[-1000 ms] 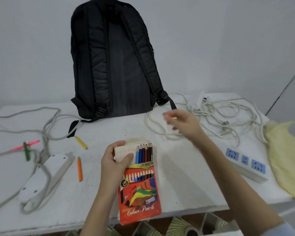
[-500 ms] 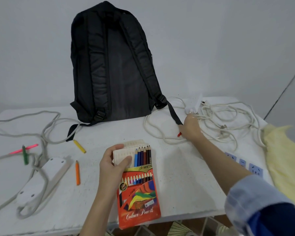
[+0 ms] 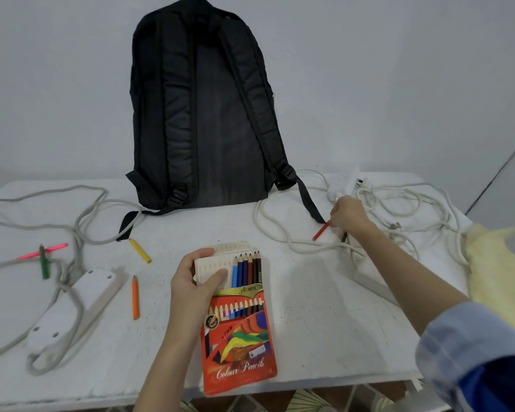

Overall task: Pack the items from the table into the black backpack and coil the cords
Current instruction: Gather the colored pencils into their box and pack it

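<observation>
A: Backpack (image 3: pixel 202 114), black. Stands upright at the back of the white table (image 3: pixel 324 316), leaning on the grey wall. Strap side faces the camera: two padded shoulder straps, webbing tails trailing onto the tabletop left and right. No open zip shows from here.

B: Pencil box?

A: Orange "Colour Pencils" box (image 3: pixel 238 343), near front edge, centre. Inner tray pulled partly out at the top. Blue, dark blue, brown and black pencils sit in the right slots; left slots are bare cream plastic. Left hand (image 3: pixel 194 283) grips the tray end, thumb across its face, fingers curled behind.

B: Right hand?

A: Right hand (image 3: pixel 350 215) is reached out to the right of the backpack, fingers curled round a red pencil (image 3: pixel 321 230), tip pointing down-left. A second dark pencil seems to hang below the fist; cannot tell for certain.

B: Loose pencils?

A: Yellow pencil (image 3: pixel 140 250) and orange pencil (image 3: pixel 135 297) left of the box. Further left, green pencil (image 3: pixel 44 262) lying across a pink pencil (image 3: pixel 42 251).

B: Cords?

A: Uncoiled. Grey cord (image 3: pixel 57 224) sprawls over the left side, running to a white power strip (image 3: pixel 72 304) lying face down. White cord (image 3: pixel 399 209) tangled at the right rear, around the right hand. Yellow cloth (image 3: pixel 500 272) at the right edge.
</observation>
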The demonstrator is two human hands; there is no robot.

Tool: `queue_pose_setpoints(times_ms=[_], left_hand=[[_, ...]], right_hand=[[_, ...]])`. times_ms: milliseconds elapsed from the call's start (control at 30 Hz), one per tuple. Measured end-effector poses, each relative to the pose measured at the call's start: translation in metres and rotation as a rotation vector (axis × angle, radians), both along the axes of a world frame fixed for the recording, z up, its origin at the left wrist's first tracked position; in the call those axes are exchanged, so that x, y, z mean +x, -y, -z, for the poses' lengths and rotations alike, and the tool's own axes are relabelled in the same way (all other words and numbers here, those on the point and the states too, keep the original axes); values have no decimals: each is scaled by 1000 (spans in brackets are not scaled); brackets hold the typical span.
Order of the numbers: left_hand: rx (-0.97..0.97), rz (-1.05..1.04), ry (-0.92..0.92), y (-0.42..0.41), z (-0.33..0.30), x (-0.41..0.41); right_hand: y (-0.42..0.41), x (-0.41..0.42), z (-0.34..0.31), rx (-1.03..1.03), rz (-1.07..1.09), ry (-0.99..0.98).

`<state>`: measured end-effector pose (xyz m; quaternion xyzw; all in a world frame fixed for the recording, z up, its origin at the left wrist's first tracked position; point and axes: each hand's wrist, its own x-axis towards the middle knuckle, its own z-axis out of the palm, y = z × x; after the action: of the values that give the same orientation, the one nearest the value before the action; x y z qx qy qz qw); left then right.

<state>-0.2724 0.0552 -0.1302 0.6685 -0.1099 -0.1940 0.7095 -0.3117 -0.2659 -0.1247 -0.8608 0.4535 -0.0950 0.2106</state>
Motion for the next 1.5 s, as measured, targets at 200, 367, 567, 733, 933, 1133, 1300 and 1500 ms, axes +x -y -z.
queue_pose_setpoints(times_ms=[200, 367, 567, 733, 933, 1133, 1300, 1500], left_hand=[[1, 18, 1, 5, 0, 2], [10, 34, 1, 10, -1, 2], [23, 51, 2, 12, -1, 4], [14, 53, 2, 10, 0, 5], [2, 54, -1, 7, 0, 6], [-9, 38, -5, 1, 0, 5], [-18, 27, -22, -3, 1, 4], [-84, 5, -64, -6, -3, -3]], right_hand=[[6, -16, -20, 75, 0, -147], [-2, -25, -21, 67, -29, -266], [-4, -31, -17, 102, -16, -360], [-5, -29, -16, 98, -25, -402], [-15, -20, -11, -12, -16, -398], [-11, -18, -12, 112, 51, -74], [-18, -9, -13, 509, 5, 229], [-37, 1, 4, 102, -23, 66]])
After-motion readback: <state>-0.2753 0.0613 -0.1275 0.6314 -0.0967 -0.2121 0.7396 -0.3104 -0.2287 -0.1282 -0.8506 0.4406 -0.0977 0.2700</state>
